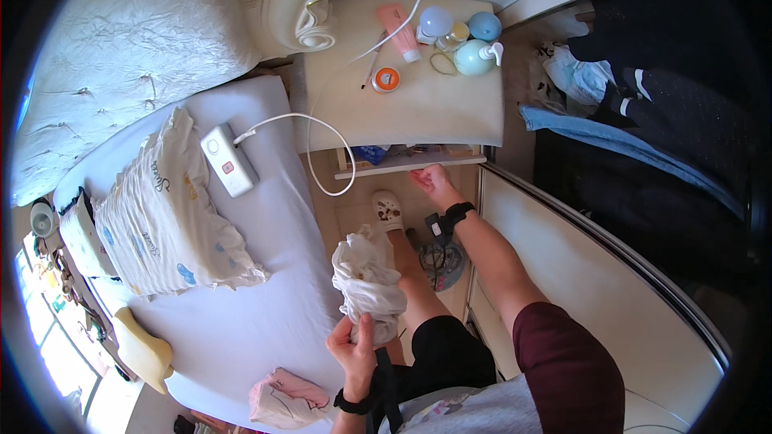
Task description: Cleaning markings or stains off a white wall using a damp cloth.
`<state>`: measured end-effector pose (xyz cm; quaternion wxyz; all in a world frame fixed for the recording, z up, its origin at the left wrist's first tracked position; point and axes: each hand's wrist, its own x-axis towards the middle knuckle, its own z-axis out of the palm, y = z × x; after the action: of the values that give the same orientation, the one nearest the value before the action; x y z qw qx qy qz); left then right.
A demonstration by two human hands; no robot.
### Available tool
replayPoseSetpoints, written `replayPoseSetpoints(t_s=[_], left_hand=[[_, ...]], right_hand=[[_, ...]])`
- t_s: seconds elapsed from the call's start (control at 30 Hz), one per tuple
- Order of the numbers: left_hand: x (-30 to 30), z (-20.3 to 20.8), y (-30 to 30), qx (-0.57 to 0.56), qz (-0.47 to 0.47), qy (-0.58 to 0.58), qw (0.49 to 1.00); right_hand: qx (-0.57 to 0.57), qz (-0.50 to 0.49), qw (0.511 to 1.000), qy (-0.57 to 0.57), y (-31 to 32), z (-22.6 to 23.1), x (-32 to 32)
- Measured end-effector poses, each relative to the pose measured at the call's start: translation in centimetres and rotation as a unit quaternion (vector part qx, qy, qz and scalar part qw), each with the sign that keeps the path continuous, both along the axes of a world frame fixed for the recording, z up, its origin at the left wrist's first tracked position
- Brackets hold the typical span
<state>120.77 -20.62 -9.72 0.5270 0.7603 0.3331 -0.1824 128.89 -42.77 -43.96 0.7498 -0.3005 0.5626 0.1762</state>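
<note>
My left hand is closed around the lower end of a crumpled white bundle, thin plastic or cloth, raised over my lap. My right hand reaches forward to a partly open drawer, its fingers bent against the white drawer front. Inside the narrow opening lies a blue item, mostly hidden under the cabinet top. Black bands circle both wrists, and the right one carries a small box.
A pale cabinet top holds bottles, a pink tube and an orange-lidded jar. At left is a bed with a pillow and a white device, its cable looping near the drawer. An open wardrobe stands at right.
</note>
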Motion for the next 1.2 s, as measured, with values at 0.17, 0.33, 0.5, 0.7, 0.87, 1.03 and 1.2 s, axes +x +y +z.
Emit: replayPoseSetpoints(t_s=[0.17,0.33,0.5,0.7,0.87,1.03,1.2], left_hand=[[0.2,1.0,0.2,0.012,0.012,0.001,1.000],[-0.5,0.8,0.0,0.001,0.006,0.004,1.000],[-0.6,1.3,-1.1,-0.033,0.012,-0.042,0.999],[-0.4,3.3,-1.3,-0.023,-0.014,-0.041,0.999],[0.3,6.4,-3.1,-0.061,-0.066,-0.103,0.991],[1.5,11.3,-3.2,-0.065,-0.140,-0.150,0.976],[3.2,15.7,-5.0,-0.130,-0.260,-0.199,0.936]], right_hand=[[0.027,0.027,0.998,0.047,0.1,2.1,3.3],[0.011,0.009,0.999,0.049,-0.7,2.8,5.1],[-0.002,-0.012,1.000,-0.008,-2.0,2.3,6.2],[-0.101,0.232,0.963,-0.090,-1.6,6.2,4.2],[-0.325,0.311,0.863,-0.231,-5.1,7.3,-4.2],[-0.398,0.450,0.784,-0.154,-4.0,16.7,-9.9],[-0.488,0.402,0.763,-0.132,-5.7,24.3,-18.9]])
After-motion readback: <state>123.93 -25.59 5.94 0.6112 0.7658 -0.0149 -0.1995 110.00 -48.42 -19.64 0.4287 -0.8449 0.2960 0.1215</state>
